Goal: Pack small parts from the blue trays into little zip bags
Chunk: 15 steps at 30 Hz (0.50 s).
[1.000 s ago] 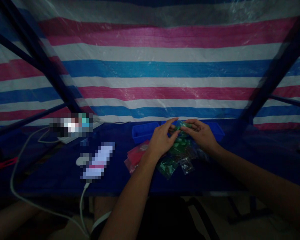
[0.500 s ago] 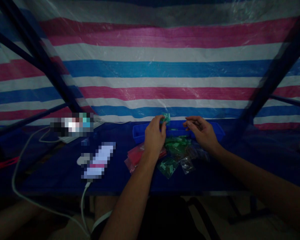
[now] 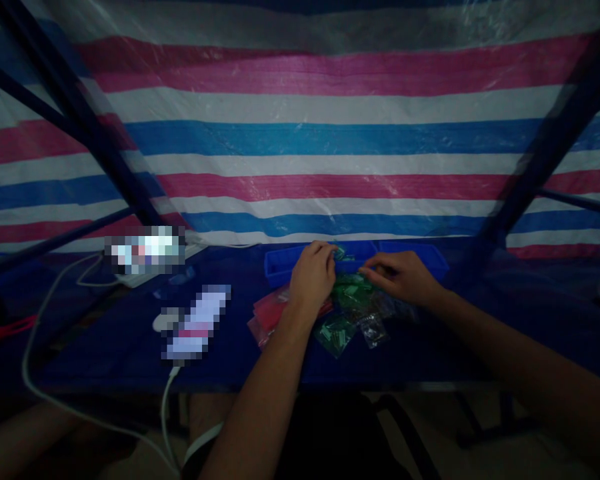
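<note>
Where a striped tarp (image 3: 300,133) hangs as backdrop, a bench (image 3: 105,340) under a dark blue cover carries the following. Blue trays (image 3: 283,265) stand in a row at the far edge, just behind the work, so the reach to them looks short. A white cable (image 3: 35,373) trails off to the left, well apart. A heap of small clear bags (image 3: 336,331), mostly green, with red bags (image 3: 270,312) at its left side, lies loose between both forearms, seemingly handy to either hand. The left hand (image 3: 311,279) has its fingers pinching a small green bag (image 3: 339,253) by the tips, above the near tray wall. The right hand (image 3: 403,279) has its fingers curled onto the top of the heap; the dim light hides whether they grip anything.
</note>
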Motion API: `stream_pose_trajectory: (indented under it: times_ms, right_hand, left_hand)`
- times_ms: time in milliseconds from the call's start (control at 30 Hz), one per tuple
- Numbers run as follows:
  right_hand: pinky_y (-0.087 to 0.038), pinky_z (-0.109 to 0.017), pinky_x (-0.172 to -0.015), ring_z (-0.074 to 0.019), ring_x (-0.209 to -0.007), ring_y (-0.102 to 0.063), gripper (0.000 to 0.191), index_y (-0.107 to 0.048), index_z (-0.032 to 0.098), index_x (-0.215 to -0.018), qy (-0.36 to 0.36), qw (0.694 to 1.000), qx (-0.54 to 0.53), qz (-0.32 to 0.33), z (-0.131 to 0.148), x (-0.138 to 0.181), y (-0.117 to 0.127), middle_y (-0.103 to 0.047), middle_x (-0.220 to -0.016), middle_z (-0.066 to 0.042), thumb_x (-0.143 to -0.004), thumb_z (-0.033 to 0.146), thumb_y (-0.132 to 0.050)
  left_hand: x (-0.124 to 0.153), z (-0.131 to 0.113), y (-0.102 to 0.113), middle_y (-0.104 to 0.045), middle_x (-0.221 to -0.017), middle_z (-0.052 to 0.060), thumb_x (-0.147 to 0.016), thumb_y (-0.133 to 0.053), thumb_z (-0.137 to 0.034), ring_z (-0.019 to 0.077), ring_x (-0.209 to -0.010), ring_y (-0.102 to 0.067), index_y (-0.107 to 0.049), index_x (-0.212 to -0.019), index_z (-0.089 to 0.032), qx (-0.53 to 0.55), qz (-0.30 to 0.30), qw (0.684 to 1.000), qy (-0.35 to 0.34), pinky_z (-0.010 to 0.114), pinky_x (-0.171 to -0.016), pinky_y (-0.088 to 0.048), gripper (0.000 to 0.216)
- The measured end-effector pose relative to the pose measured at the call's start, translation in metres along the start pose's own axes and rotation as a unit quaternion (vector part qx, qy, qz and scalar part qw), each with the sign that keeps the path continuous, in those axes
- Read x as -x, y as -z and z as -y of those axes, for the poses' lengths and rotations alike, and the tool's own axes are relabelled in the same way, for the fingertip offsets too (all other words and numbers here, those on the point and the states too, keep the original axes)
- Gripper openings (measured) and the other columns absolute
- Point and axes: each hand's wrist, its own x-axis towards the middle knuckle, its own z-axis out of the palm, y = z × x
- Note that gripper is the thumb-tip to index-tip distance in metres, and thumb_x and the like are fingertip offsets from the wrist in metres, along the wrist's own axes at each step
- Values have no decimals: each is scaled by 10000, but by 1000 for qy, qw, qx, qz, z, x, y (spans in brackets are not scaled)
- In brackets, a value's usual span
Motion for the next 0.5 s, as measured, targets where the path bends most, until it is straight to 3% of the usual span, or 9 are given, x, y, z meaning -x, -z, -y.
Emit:
stream_pose_trajectory:
  times_ms: [167,267,367,500]
  right_hand:
    - [-314,-283,-546,-135,-520,-543,438,-700,228,-740,87,981,44,165,9,6,11,-623,-568,23,-779,661,-756]
    - [-283,-286,-533,-151,-535,-568,540,-650,230,-690,93,964,80,237,13,10,6,-647,-588,13,-629,740,-818]
    - [-257,-290,-512,-161,-525,-565,588,-645,236,-715,57,959,104,257,9,10,3,-657,-598,7,-552,766,-840]
    - [-281,-280,-516,-157,-545,-570,525,-644,234,-800,23,961,89,260,1,8,4,-654,-631,19,-641,694,-840]
  left_hand:
    - [2,-3,0,-657,-1100,94,-1008,-510,-210,235,-1079,-631,-698,-1095,-196,-20,-5,1000,8,398,-1002,-527,208]
    - [2,-4,0,-657,-1062,92,-1009,-517,-230,237,-1053,-634,-696,-1074,-193,-29,2,1000,6,393,-983,-525,195]
    - [1,-5,1,-662,-1048,91,-1005,-528,-242,241,-1039,-636,-693,-1074,-196,-34,6,999,10,391,-963,-527,185]
    - [2,-6,1,-665,-1049,90,-1006,-527,-244,241,-1041,-634,-692,-1074,-194,-32,6,999,13,396,-970,-522,185]
